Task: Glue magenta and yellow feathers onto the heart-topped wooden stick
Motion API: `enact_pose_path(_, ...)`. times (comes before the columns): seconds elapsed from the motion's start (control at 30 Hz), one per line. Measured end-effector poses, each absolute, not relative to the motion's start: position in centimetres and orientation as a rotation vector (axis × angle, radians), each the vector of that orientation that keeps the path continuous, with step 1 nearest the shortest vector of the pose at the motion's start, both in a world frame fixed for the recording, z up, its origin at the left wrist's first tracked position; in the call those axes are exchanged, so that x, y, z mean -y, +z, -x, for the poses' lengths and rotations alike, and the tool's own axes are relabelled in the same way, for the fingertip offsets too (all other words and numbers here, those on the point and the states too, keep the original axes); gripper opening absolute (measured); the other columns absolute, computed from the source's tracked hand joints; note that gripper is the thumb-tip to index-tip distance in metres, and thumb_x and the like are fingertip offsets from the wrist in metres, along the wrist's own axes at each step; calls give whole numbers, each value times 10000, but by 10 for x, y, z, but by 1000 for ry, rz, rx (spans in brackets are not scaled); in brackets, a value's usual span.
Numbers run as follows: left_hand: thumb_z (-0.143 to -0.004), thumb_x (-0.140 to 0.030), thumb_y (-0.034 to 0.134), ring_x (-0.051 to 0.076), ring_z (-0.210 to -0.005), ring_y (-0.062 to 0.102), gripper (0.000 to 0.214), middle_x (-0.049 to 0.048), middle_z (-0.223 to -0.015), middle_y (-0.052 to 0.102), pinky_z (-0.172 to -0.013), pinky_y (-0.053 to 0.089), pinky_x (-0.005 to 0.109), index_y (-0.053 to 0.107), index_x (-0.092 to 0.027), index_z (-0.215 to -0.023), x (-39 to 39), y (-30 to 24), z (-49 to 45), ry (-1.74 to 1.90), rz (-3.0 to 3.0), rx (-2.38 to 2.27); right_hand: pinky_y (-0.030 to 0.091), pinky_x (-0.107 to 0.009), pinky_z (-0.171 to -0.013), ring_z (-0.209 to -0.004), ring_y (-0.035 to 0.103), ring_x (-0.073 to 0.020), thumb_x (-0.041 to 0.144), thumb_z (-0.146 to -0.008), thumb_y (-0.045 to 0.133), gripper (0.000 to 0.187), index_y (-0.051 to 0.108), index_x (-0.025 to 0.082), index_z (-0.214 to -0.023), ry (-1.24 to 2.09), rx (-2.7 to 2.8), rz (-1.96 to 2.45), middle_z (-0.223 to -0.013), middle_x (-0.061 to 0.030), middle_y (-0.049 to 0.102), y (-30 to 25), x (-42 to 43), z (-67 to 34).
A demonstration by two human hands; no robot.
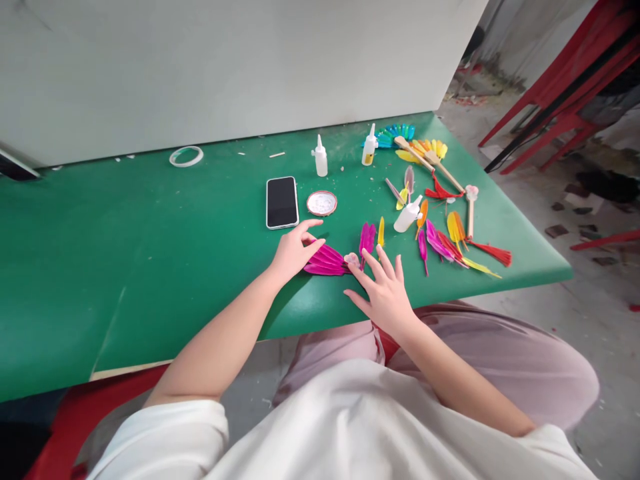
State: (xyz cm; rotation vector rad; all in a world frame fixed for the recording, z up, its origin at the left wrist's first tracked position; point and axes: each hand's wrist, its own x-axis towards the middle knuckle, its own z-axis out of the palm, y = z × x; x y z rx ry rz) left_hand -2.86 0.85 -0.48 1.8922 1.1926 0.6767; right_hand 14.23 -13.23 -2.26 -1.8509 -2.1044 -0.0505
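A fan of magenta feathers lies flat on the green table, its quill ends meeting at a small pale pink piece. My left hand is over the outer end of the fan, thumb and forefinger apart, the thumb over the feathers. Spread out, the fingers of my right hand reach the pink piece; the forefinger is close to a second magenta bunch of feathers. Just beyond that hand is a single yellow feather. Whether either hand presses on the feathers, I cannot tell.
Behind the hands are a phone, a small round dish and a white glue bottle. Another bottle lies tilted among loose feathers. Finished-looking feather fans with sticks and red tassels occupy the right end.
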Motion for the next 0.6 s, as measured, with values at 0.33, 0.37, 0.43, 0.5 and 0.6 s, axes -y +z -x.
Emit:
enact_pose_path(0.33,-731,-374,628,93,-446,491,510,-31,-581,594,-463,339,191,483,-234,-1199,-8,-8,25,552,-1622,-1153,143,-657,-1005,-1331,203,-334,433,-863,416,473,452,228,-1289,-45,2129,1848,-1376,-104,405,-19,132,-139)
enact_pose_path(0.37,-721,-358,642,101,-468,518,524,-21,-607,610,-472,359,193,479,-232,-1203,-7,-9,24,549,-1600,-1136,143,-659,-1004,-1330,206,-334,423,-863,422,471,451,226,-1289,-51,2130,1846,-1373,-108,407,-19,132,-139)
enact_pose_path(0.43,-711,-335,653,107,-490,540,521,-15,-628,617,-482,381,194,484,-232,-1193,-8,-10,23,553,-1588,-1115,140,-661,-1002,-1328,211,-333,406,-863,427,465,451,225,-1290,-61,2130,1842,-1369,-114,411,-19,131,-138)
enact_pose_path(0.5,-713,-327,649,100,-487,536,499,-21,-626,610,-480,382,189,494,-236,-1179,-8,-10,23,562,-1608,-1110,138,-662,-1002,-1327,215,-331,393,-867,422,450,461,224,-1282,-62,2130,1847,-1364,-120,415,-19,131,-138)
enact_pose_path(0.6,-728,-336,632,88,-471,513,474,-28,-615,595,-463,361,176,501,-240,-1173,-8,-11,24,566,-1649,-1120,142,-663,-1001,-1328,212,-333,379,-875,408,418,496,217,-1251,-58,2138,1851,-1359,-120,422,-17,130,-138)
